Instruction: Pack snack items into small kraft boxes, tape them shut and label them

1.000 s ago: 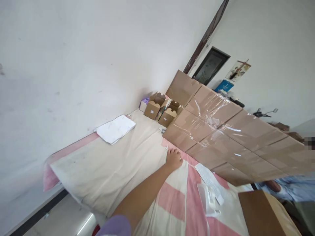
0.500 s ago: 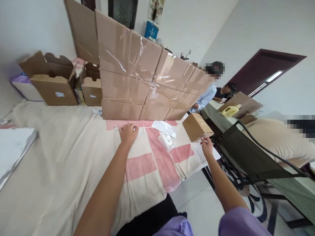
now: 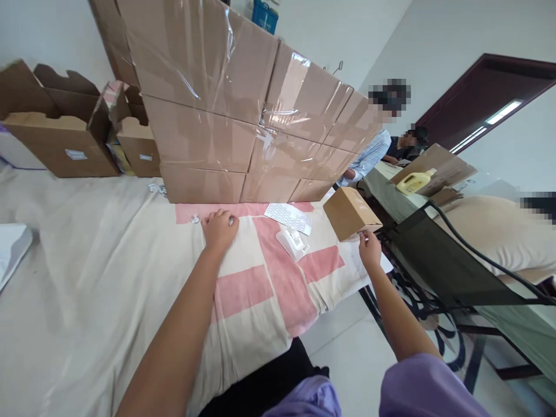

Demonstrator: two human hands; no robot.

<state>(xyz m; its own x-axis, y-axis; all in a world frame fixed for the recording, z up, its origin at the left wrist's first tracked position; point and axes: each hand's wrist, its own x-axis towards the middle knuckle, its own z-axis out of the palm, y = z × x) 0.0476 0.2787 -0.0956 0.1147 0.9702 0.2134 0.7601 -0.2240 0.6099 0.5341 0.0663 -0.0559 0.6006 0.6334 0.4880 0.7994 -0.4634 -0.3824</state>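
Note:
My left hand [image 3: 220,230] rests on the pink and cream cloth [image 3: 243,289], its fingers curled in. Whether it holds something small is hard to make out. A small crumpled white scrap [image 3: 194,219] lies just left of it. At the lower near corner of a small brown cardboard box [image 3: 353,213], my right hand [image 3: 370,250] is closed in a pinch; what lies between the fingers is too small to name. Between my hands are a white sheet with rows of printed labels [image 3: 289,218] and a white plastic tape dispenser [image 3: 293,244].
A tall wall of taped cardboard boxes [image 3: 204,139] stands along the far side. Open cartons [image 3: 65,142] sit at the far left, with a white package edge [image 3: 13,249] nearer. Right are a dark folding chair [image 3: 434,260], a yellow jug [image 3: 414,182] and other people.
The view has shifted, with the box wall looking larger and nearer. Both hands keep nearly the same places on the cloth and by the small box.

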